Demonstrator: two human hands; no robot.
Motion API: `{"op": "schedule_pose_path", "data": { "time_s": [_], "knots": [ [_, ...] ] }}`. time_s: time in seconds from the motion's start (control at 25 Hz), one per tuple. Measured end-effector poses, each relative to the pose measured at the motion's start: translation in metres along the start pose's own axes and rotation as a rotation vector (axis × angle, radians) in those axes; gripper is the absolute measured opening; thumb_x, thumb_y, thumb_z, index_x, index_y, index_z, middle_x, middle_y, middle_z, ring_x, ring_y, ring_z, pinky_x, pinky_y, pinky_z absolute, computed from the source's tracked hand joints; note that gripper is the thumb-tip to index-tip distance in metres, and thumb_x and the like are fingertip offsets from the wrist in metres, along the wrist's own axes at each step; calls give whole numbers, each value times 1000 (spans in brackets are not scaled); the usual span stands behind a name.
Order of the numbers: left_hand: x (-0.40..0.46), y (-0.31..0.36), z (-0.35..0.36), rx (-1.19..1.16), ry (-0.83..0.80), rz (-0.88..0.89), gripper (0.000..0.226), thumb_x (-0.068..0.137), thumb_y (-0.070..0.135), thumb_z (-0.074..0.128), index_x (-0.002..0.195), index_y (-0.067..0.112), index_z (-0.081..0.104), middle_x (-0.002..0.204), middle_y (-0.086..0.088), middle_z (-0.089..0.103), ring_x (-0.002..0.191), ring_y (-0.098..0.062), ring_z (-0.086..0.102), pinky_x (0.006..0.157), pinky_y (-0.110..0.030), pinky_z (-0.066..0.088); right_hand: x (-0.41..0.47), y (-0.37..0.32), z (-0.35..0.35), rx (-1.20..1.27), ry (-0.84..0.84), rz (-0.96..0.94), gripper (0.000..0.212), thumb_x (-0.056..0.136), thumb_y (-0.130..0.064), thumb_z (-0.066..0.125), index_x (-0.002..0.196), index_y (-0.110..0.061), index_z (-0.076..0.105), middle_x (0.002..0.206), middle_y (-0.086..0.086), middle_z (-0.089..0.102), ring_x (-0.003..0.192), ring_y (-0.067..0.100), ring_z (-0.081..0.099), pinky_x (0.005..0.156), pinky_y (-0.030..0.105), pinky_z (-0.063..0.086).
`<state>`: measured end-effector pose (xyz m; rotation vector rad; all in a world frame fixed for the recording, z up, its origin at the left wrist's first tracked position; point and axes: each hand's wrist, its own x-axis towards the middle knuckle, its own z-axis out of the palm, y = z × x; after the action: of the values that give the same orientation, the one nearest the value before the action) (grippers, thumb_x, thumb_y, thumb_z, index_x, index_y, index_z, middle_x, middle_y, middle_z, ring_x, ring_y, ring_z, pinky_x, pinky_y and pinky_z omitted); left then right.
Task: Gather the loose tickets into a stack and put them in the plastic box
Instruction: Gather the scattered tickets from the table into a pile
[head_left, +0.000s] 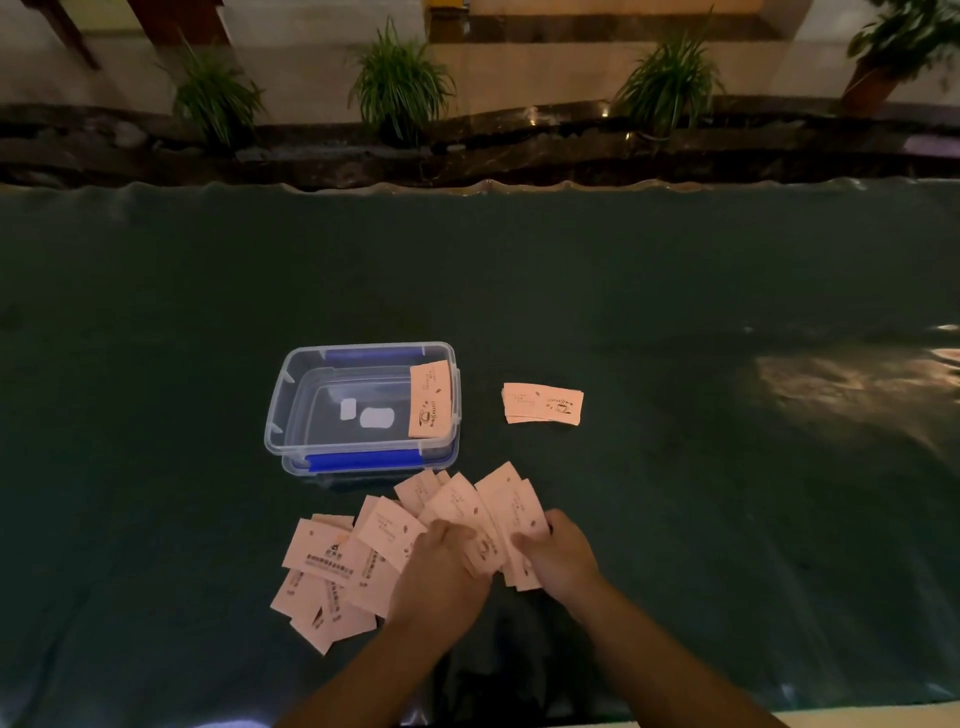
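Both hands, left hand (441, 564) and right hand (558, 553), grasp fanned tickets (467, 512) just beside the plastic box (283, 410) (open table (727, 467) rightward).

Dim, warm light. A dark green tabletop (675, 291) with a glossy, wrinkled cover catches glare at right. Beyond it runs a dark stone ledge (467, 150) with grassy plants (400, 88), then pale steps (597, 47).

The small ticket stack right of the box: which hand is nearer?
Right. The right hand is below the small stack; the left hand is further left.
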<state>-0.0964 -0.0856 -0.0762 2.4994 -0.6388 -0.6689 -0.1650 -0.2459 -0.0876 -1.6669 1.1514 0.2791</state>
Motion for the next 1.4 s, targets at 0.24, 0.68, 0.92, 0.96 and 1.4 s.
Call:
{"op": "schedule_pose_path", "data": {
  "time_s": [0.24, 0.68, 0.92, 0.96, 1.4],
  "knots": [
    [2, -14, -16, 328, -112, 59, 65, 97, 47, 57, 155, 29, 34, 162, 4, 35, 147, -22, 28, 121, -48, 26, 4, -7, -19, 34, -7, 51, 15, 98, -15, 65, 113, -17, 63, 118, 4, 72, 100, 21, 70, 66, 31, 51],
    [7, -13, 7, 323, -280, 249, 81, 100, 45, 56, 165, 27, 11, 176, 2, 4, 160, -20, -2, 125, -41, -4, 3, 4, -26, -53, -73, 40, 15, 99, -18, 68, 112, -18, 62, 119, 5, 73, 99, 20, 73, 67, 28, 56],
    [-3, -9, 15, 386, -191, 172, 85, 97, 53, 57, 164, 23, 15, 175, -3, 8, 160, -28, 1, 116, -43, -12, 8, -4, -24, -114, -41, -35, 26, 98, -18, 70, 122, -16, 61, 126, 5, 72, 101, 20, 73, 67, 26, 58],
    [-5, -9, 18, 421, -229, 181, 86, 97, 54, 55, 164, 22, 12, 175, -4, 3, 160, -29, -3, 115, -45, -16, 9, -7, -24, -111, -48, -31, 28, 97, -18, 71, 123, -16, 61, 127, 6, 72, 101, 20, 73, 67, 27, 58],
    [-10, -14, 3, 246, 40, -88, 89, 94, 56, 59, 162, 30, 8, 174, 0, 7, 159, -26, 3, 125, -49, 3, 14, -22, -25, -154, -172, -45, 37, 90, -12, 78, 122, -19, 61, 130, 5, 70, 111, 24, 70, 87, 42, 63]
  ]
}}
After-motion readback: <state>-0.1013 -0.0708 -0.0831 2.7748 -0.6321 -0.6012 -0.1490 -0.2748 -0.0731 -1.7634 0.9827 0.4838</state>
